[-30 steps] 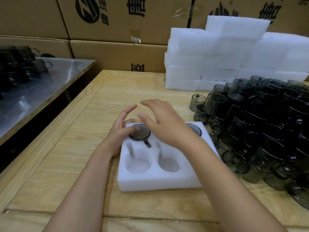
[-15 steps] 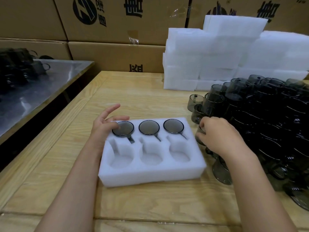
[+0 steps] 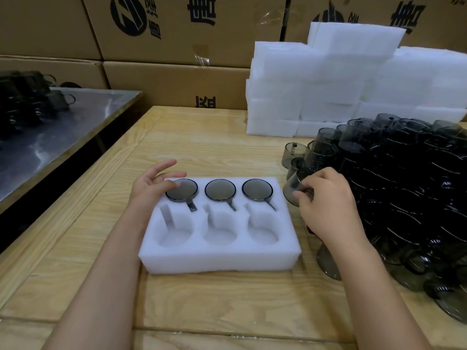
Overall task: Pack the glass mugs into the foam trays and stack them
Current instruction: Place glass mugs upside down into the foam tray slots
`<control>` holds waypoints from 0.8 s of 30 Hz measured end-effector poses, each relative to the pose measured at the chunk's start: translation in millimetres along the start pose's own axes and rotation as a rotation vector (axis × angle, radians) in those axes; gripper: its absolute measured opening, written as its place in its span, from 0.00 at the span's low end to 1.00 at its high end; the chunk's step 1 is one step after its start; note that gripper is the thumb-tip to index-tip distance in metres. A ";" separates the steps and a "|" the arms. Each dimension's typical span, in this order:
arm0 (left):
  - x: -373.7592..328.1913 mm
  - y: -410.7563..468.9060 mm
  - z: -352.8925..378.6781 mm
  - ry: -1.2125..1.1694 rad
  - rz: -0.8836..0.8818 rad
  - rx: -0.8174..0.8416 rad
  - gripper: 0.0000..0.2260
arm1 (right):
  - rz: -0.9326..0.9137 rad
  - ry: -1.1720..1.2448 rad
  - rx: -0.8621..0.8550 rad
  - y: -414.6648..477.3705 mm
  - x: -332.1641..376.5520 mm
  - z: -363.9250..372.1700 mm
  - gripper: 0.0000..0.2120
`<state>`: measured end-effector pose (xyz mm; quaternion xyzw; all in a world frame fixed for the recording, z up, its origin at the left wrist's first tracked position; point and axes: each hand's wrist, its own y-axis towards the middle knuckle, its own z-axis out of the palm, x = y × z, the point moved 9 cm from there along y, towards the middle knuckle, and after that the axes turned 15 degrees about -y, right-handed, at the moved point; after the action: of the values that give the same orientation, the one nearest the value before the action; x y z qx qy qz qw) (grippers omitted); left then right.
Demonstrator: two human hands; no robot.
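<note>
Across the wooden table (image 3: 202, 147), my right hand (image 3: 326, 205), having swung off the half-filled foam tray (image 3: 219, 258), is pinching a fourth smoked-glass mug (image 3: 293, 188) at right of frame, while my left hand (image 3: 149, 188) is lying spread on the tray's upper-left corner.

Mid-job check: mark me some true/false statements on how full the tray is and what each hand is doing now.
1. Three packed mugs fill the foam tray's far row. True.
2. The near row is full too. False: its three pockets are empty.
3. The right hand grips a loose mug beside the tray. True.
4. The left hand lifts the tray. False: it rests with relaxed fingers at the far-left corner; the tray lies flat on the table.
</note>
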<state>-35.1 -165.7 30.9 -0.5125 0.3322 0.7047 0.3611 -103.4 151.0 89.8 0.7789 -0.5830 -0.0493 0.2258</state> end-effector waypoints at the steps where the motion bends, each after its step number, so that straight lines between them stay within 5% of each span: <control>1: -0.3 -0.6 -1.0 -0.002 0.008 -0.008 0.20 | -0.015 0.061 -0.039 -0.2 1.1 -4.6 0.05; 6: 3.7 -5.0 -2.1 -0.106 -0.002 -0.043 0.19 | -0.072 0.332 -0.268 -6.3 5.7 -33.5 0.03; 15: 4.1 -8.4 1.4 -0.113 -0.037 -0.019 0.16 | -0.175 0.792 0.061 -3.9 15.3 -15.9 0.12; 17: -0.4 -12.5 6.8 0.008 -0.031 0.031 0.15 | -0.207 0.853 0.081 -5.3 19.1 -16.9 0.11; 20: -35.9 -29.0 26.7 0.445 0.202 0.132 0.14 | -0.269 0.910 0.107 -9.5 28.2 -20.0 0.12; 24: -66.5 -59.3 95.8 0.457 0.281 0.438 0.25 | -0.330 0.907 0.128 -13.0 37.0 -19.6 0.10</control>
<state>-16.6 -65.8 113.4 -0.5165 0.6154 0.5265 0.2782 -73.5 125.2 108.9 0.8162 -0.2967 0.2959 0.3978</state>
